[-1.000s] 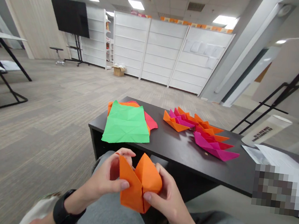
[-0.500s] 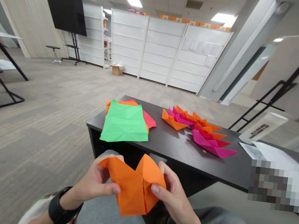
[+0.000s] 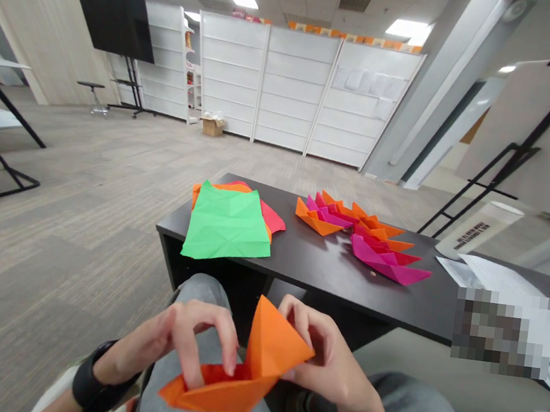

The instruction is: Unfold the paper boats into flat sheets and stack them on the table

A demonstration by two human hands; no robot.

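A half-folded orange paper shape (image 3: 239, 372) sits over my lap, low in the middle of the view. My left hand (image 3: 182, 345) has its fingers curled down into the paper's open left side, pinching its edge. My right hand (image 3: 328, 363) grips the upright pointed flap on the right. A black band is on my left wrist. On the black table (image 3: 312, 267) ahead lie a green sheet (image 3: 227, 223) over orange and red sheets, and a row of folded orange and pink paper boats (image 3: 366, 237).
White papers (image 3: 487, 275) and a white labelled container (image 3: 477, 231) lie at the table's right end. A black easel stands behind them. A black frame table is far left, a dark screen on a stand and white shelving at the back. Carpet floor lies left of the table.
The orange paper has been pulled open and lowered: its left side now spreads flat and wide, while the right flap stands up. My left fingers moved inside the fold.
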